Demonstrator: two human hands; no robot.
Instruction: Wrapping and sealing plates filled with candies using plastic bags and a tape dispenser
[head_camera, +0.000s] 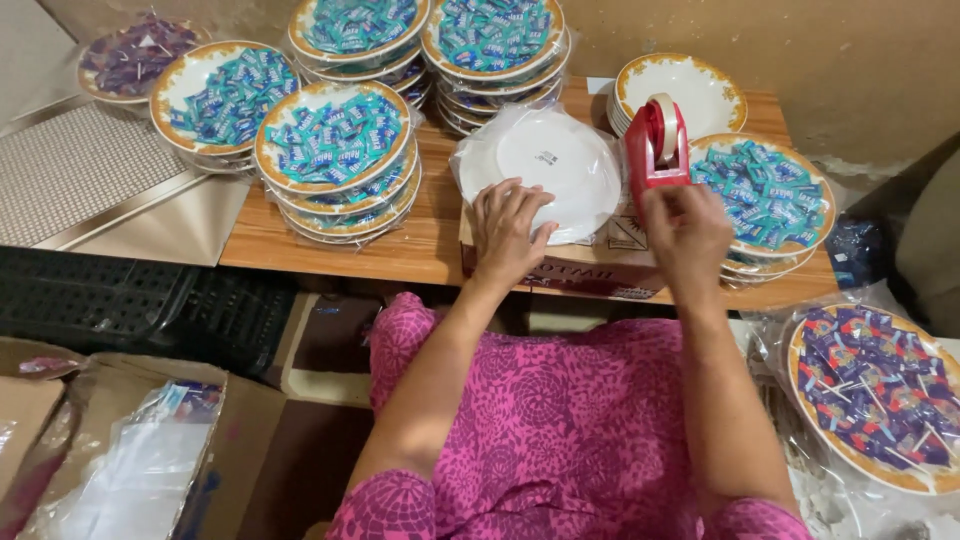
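Head view showed the left hand (507, 228) flat on a wrapped upturned plate (545, 165), right hand (685, 232) pinching tape at the red dispenser (655, 145); filled stacks (335, 160) wrapped, this one unsealed.

Glossy white ceramic on the overturned plate (548, 165), sheathed in thin, crinkled clear plastic film under the left hand (507, 229). Shiny red hard plastic on the tape dispenser (657, 145) by the right hand (686, 233). Matt printed cardboard on the box (590, 268). Smooth, lightly grained wood on the counter (400, 250). Shiny foil-like wrappers on the sweets (333, 137). Dimpled, brushed metal on the side panel (75, 170). Soft matt cotton-like cloth on the pink garment (560, 420).
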